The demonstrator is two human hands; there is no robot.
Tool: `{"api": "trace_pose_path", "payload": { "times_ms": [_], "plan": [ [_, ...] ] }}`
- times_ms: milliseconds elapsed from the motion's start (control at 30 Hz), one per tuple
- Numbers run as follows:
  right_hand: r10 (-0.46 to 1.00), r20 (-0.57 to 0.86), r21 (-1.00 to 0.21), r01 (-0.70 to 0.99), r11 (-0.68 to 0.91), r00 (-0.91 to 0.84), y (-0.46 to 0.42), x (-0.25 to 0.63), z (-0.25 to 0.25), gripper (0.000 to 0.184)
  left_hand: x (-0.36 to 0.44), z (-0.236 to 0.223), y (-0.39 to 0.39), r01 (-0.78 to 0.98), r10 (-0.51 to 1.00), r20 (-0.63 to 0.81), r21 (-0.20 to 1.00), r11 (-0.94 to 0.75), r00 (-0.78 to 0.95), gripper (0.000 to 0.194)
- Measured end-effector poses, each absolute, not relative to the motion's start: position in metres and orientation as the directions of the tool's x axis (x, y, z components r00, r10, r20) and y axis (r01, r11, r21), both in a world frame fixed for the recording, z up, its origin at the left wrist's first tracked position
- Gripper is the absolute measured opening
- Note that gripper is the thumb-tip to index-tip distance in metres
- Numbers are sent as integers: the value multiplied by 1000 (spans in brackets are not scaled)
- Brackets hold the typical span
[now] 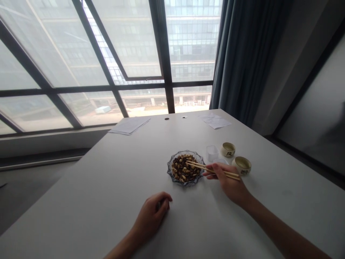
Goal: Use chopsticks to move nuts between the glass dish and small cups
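Note:
A shallow cut-glass dish (170,172) sits on the white table (88,187), heaped with mixed roasted nuts (183,168). My right hand (228,181) holds a pair of wooden chopsticks (212,169), and their tips reach over the nuts at the dish's right side. Nearest that hand stand two small ceramic cups with dark lettering (241,165). My left hand (152,214) rests on the tabletop in front of the dish, fingers curled, holding nothing.
Behind the dish are a clear plastic container (212,153) and another ceramic cup (228,149). Sheets of paper (129,126) lie near the far edge, with more paper (215,121) to their right. Large windows and a dark curtain stand beyond the table.

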State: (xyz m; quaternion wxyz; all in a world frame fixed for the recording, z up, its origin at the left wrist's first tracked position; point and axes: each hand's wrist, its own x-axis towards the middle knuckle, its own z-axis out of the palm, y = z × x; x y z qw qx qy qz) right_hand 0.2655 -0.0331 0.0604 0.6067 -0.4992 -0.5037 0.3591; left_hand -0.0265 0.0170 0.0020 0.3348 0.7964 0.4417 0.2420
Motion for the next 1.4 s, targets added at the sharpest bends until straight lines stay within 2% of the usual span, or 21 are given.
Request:
{"api": "trace_pose_path", "payload": {
  "times_ms": [233, 567, 833, 967, 1133, 1233, 1400],
  "plan": [
    [934, 325, -938, 180, 297, 150, -15, 260, 45, 37, -29, 2, 16, 544, 859, 87, 741, -394, 504, 26],
    [927, 267, -963, 27, 270, 262, -15, 259, 32, 38, -28, 1, 15, 549, 862, 95, 735, -398, 498, 24],
    [893, 231, -963, -37, 265, 385, -44, 281, 70, 44, -31, -1, 17, 552, 856, 93, 728, -407, 509, 26],
    [828, 269, -957, 39, 288, 492, -81, 319, 84, 40, -31, -1, 17, 553, 858, 92, 728, -404, 506, 27],
    [634, 313, -934, 109, 340, 707, -122, 364, 71, 33, -28, 5, 18, 565, 858, 79, 721, -401, 508, 32],
    [570, 290, -935, 101, 339, 769, -137, 377, 56, 34, -26, 8, 19, 577, 859, 79, 709, -405, 505, 35],
    [558, 206, -948, 22, 318, 804, -146, 384, 41, 36, -27, 6, 21, 573, 865, 99, 711, -407, 492, 33]
  ]
}}
